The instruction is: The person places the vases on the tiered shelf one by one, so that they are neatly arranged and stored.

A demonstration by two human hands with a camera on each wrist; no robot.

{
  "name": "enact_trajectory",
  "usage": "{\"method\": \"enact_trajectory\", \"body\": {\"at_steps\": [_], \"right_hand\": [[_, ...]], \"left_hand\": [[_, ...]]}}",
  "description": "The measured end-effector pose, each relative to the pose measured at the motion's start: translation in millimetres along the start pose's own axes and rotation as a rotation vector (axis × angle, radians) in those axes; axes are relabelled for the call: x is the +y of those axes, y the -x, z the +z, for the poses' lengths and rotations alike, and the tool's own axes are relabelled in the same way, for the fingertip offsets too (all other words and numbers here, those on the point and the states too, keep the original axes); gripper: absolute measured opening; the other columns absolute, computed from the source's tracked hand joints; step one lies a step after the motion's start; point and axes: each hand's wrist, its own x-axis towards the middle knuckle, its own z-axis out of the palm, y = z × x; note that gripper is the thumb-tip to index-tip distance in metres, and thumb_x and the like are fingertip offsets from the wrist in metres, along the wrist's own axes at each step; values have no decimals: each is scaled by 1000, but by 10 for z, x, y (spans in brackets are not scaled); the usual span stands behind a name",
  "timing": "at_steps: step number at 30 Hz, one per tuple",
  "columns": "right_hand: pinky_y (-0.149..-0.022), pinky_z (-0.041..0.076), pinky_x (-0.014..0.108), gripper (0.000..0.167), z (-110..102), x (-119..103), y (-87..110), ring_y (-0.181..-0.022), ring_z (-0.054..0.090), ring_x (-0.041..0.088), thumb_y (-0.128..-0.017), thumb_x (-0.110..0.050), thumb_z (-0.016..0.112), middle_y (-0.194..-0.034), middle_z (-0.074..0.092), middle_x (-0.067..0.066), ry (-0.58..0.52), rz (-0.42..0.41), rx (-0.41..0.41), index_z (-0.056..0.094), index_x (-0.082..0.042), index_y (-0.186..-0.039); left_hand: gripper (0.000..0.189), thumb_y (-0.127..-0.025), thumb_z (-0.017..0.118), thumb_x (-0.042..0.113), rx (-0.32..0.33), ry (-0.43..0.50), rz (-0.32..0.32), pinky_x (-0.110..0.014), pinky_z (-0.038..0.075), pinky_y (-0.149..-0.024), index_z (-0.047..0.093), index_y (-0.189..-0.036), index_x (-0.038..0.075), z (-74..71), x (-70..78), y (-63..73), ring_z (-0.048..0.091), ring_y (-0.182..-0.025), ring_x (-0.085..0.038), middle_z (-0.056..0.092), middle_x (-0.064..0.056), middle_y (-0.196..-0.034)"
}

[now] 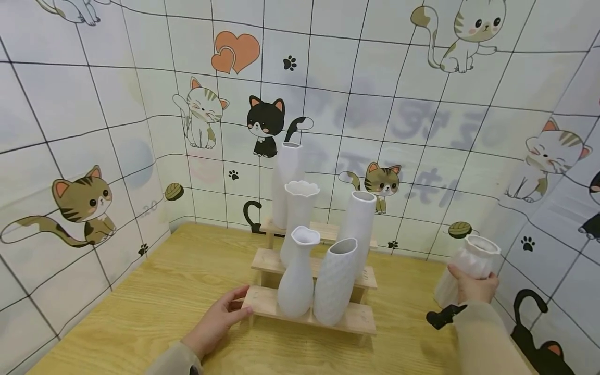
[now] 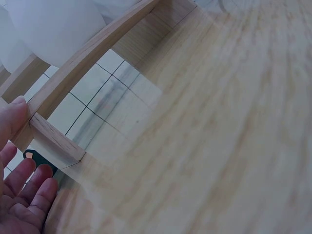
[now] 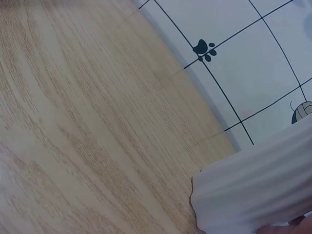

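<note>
A three-tier wooden stand (image 1: 262,302) bears several white vases, including a narrow-necked vase (image 1: 295,291) and a textured vase with a slanted mouth (image 1: 335,291) on its lowest shelf. My left hand (image 1: 215,320) pinches the left end of that shelf between thumb and forefinger. In the left wrist view the thumb (image 2: 14,117) lies against the shelf end, the other fingers loosely bent. At the right, my right hand (image 1: 475,286) grips a white pleated vase (image 1: 473,258) near its neck. The vase's wavy bottom edge shows in the right wrist view; whether it touches the table I cannot tell.
The wood-grain table (image 1: 197,265) meets walls covered in a grid-and-cat print (image 1: 328,104) at the back and sides. A taller vase (image 1: 286,177), a scalloped vase (image 1: 302,203) and a straight vase (image 1: 361,224) stand on the upper tiers.
</note>
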Motion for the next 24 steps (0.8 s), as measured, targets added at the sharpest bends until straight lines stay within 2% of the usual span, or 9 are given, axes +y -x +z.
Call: {"method": "enact_trajectory", "body": {"at_steps": [5,11,24], "right_hand": [[-111,26,33,106,30,54,-18,-138,25,18,-75,-20,82,-153,23,-1,-41,3,39,11,-23,-153],[-112,25,36,107,64,76,8,-139,25,20,-74,-26,83,-154,23,1,13,11,70,11,-25,-154],[-110,28,49,104,-15,61,25,-136,31,34,-75,-33,82,-151,28,14,187,-59,47,15,-10,-152]], "left_hand": [[69,-88,72,29,0,0,-5,-39,44,-92,40,-145,7,-2,1,9,48,-115,-27,46,-14,-138],[69,-88,72,28,-1,-3,-5,-38,44,-92,40,-145,7,-8,8,5,48,-114,-27,46,-14,-138],[68,-89,71,27,5,2,5,-35,45,-91,40,-145,5,14,23,16,48,-115,-27,46,-15,-138]]}}
